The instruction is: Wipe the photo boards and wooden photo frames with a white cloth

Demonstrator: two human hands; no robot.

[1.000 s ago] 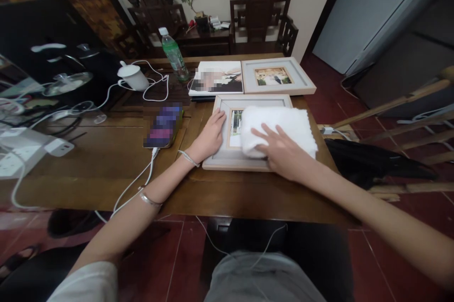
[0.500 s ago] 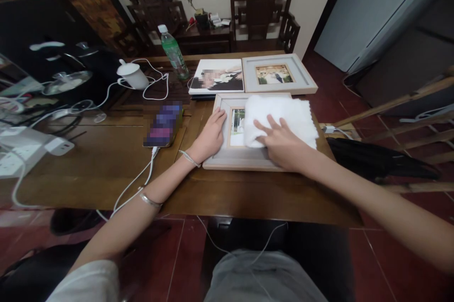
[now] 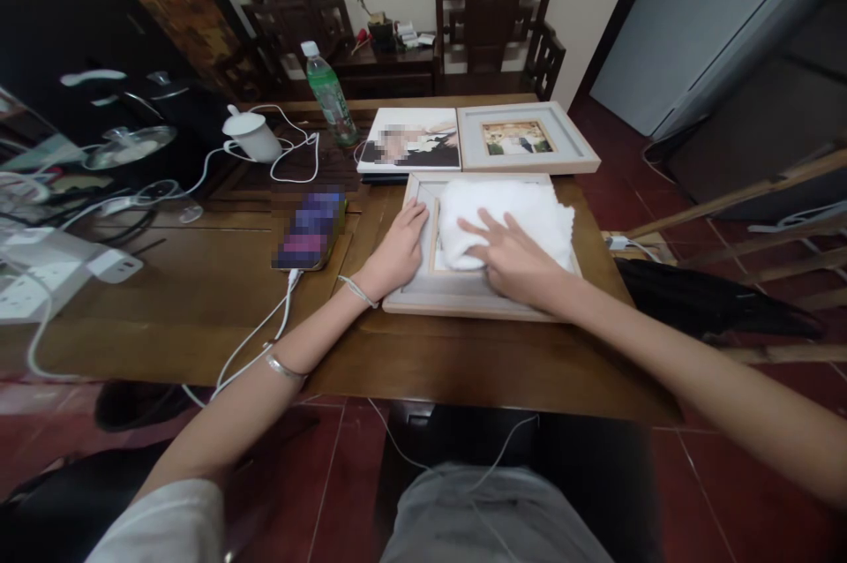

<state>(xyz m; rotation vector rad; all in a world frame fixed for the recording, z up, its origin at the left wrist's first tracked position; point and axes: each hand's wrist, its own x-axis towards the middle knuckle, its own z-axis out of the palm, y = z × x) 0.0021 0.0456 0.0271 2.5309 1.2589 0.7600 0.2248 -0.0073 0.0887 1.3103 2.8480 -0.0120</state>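
A pale wooden picture frame (image 3: 456, 296) lies flat on the dark wooden table (image 3: 198, 298) in front of me. A folded white towel (image 3: 522, 210) covers most of its glass. My right hand (image 3: 509, 258) lies flat on the towel, fingers spread, pressing it onto the frame. My left hand (image 3: 397, 250) rests on the frame's left edge with the fingers laid over the rim, steadying it.
A second framed photo (image 3: 529, 139) and a photo print (image 3: 414, 141) lie behind. A phone (image 3: 310, 228) on a white cable, a white mug (image 3: 251, 138), a green bottle (image 3: 327, 95) and power strips (image 3: 40, 276) sit to the left. Carved chairs (image 3: 493, 25) stand beyond.
My right hand has slid the towel leftward across the frame, now hiding the photo that showed before. My left hand has stayed on the frame's left edge.
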